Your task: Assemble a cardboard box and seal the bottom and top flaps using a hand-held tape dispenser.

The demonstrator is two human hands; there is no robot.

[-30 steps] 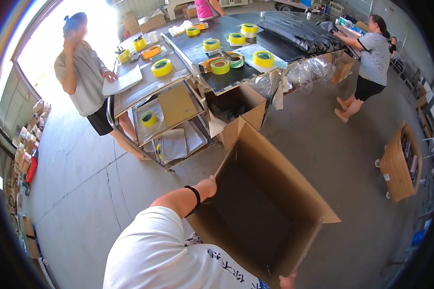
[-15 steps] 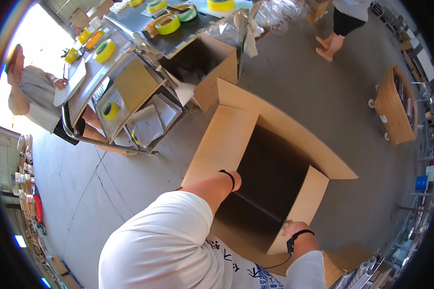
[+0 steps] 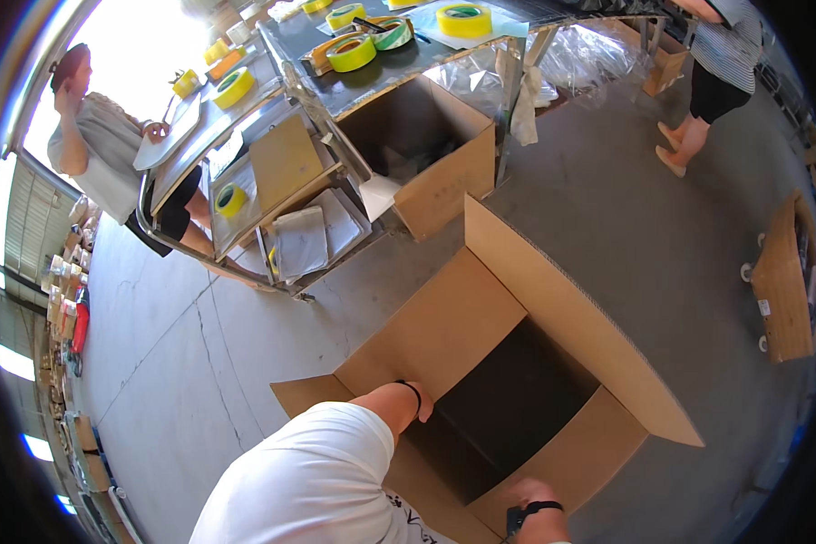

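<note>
A large open cardboard box [image 3: 598, 326] stands before me with its flaps spread outward and a dark inside. My left hand [image 3: 424, 405], a black band at its wrist, reaches down at the inner side of the left flap [image 3: 440, 317]; its fingers are mostly hidden. At the right flap [image 3: 589, 444], close to the near corner, is my right hand [image 3: 524, 492]. It wears a dark wrist device and touches or lies just over the cardboard; its fingers are blurred. Another flap [image 3: 308, 395] sticks out beyond my left arm.
A metal-framed worktable [image 3: 399, 68] with rolls of yellow tape [image 3: 352, 54] stands ahead, a second open carton [image 3: 444, 186] below its edge. At the left a person [image 3: 109, 154] stands by the table; another person [image 3: 721, 72] is at the far right. A wheeled wooden cart [image 3: 782, 290] stands right.
My view has shifted, so the box sits lower and further right in it. The box's side flaps lean further outward, and a flap beyond my left arm has come into sight. Both hands stay at the box.
</note>
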